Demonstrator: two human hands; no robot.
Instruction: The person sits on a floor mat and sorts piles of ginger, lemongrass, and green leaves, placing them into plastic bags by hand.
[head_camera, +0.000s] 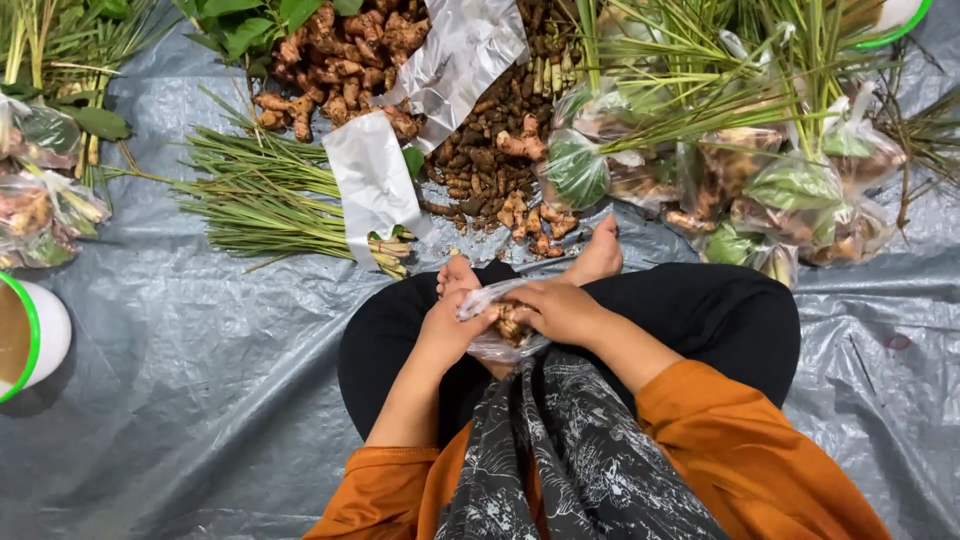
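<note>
The grey tarpaulin (200, 380) covering the ground is plastic sheeting, slick and creased, with a dull sheen. The small bag (495, 345) between the left hand (450, 330) and right hand (560, 312) is thin clear plastic, crinkled and glossy, with knobbly brown roots inside. Loose clear bags (455, 55) near the tarpaulin's far edge shine almost silver. The ginger pile (335, 65) looks rough, matt and earthy; the darker roots (490, 140) beside it are rougher still. The lemongrass stalks (260, 195) are fibrous and matt. Filled packets (790, 190) at the far right are glossy plastic over waxy green leaves. The orange sleeves (720, 440) are soft matt cloth; the patterned scarf (570, 450) is smooth fabric.
</note>
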